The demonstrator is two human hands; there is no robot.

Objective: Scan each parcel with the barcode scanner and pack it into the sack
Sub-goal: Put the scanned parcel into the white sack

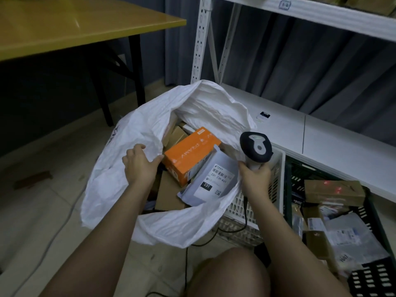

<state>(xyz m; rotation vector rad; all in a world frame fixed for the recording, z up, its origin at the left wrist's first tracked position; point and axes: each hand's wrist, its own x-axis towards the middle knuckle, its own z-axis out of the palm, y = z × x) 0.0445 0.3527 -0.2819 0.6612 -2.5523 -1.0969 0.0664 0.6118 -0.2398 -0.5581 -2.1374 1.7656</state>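
Note:
A white woven sack point(120, 159) stands open on the floor in front of me. Inside it lie an orange box point(188, 153), a grey mailer bag with a shipping label point(212, 183) and several brown cartons. My left hand point(140, 162) grips the sack's left rim. My right hand point(255, 174) holds the handle of a grey and black barcode scanner point(256, 147), upright at the sack's right rim. Red scanner light falls on a brown carton point(334, 192) in the crate to the right.
A dark green crate point(288, 181) at right holds several parcels and mailers. A white slotted crate point(276, 189) stands between it and the sack. White shelving point(285, 125) runs behind. A yellow table point(64, 24) is at back left. The scanner's cable point(186, 266) trails on the floor.

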